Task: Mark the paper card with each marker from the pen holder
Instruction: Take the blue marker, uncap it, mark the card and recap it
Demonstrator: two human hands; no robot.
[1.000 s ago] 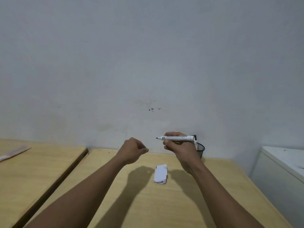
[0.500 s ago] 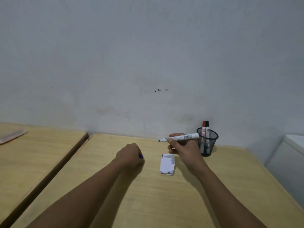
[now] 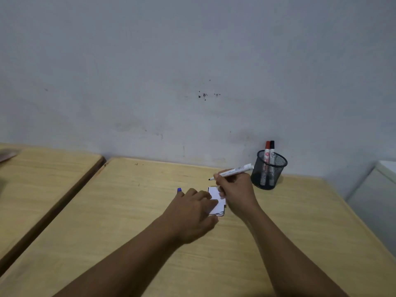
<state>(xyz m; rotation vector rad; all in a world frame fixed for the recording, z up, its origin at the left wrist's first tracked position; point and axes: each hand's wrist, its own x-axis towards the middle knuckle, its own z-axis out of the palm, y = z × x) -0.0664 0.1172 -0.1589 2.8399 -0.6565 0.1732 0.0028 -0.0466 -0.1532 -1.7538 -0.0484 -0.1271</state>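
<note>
White-barrelled marker (image 3: 232, 170), uncapped, held in the right hand (image 3: 234, 189) with its dark tip pointing left and slightly down and its rear end reaching toward the black wire-mesh pen holder (image 3: 269, 170). The fingers are closed around the front part of the barrel in a writing grip. The marker's long axis lies nearly level, running left to right, so the tip hangs above the pale wooden tabletop (image 3: 128, 211) just beyond the far edge of the small white paper card (image 3: 217, 202) and is not yet in contact with it.

The card lies flat on the tabletop, directly below and slightly nearer than the tip, between the two hands. The left hand (image 3: 192, 209) rests palm down, its fingers spread on the card's left part and pinning it; a small blue piece (image 3: 179, 190), probably the marker's cap, shows at the far edge of this hand, though how it is held cannot be told.

Judged from this layout, marking calls for the right hand to tilt the barrel more steeply and bring the tip down and toward the body onto the exposed right portion of the card, clear of the left fingers. The right hand is the nearer to the pen holder, which stands just to its right and contains a red-capped marker (image 3: 267, 151) and a black-capped marker (image 3: 272, 151), both upright.
</note>
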